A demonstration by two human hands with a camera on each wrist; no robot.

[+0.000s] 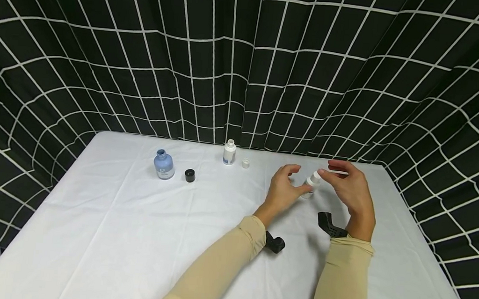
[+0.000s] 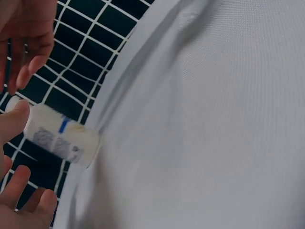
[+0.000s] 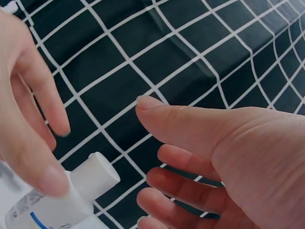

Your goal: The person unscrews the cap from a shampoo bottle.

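Note:
A white bottle (image 1: 309, 192) with its white cap (image 1: 316, 175) on stands at the right of the table, between the two hands. My left hand (image 1: 284, 188) is beside it; the left thumb lies at the bottle's shoulder, while the left fingers are spread away from it. In the right wrist view the right hand (image 3: 228, 162) is loosely bent and apart from the cap (image 3: 98, 174), with nothing in it. Blue and grey print marks the bottle's label (image 2: 57, 140) in the left wrist view.
At the back stands an uncapped white bottle (image 1: 229, 153), a small white cap (image 1: 245, 163) beside it. Farther left are an uncapped blue bottle (image 1: 164, 166) and a black cap (image 1: 189, 175). A black gridded curtain (image 1: 212, 63) hangs behind the white-covered table (image 1: 130, 244).

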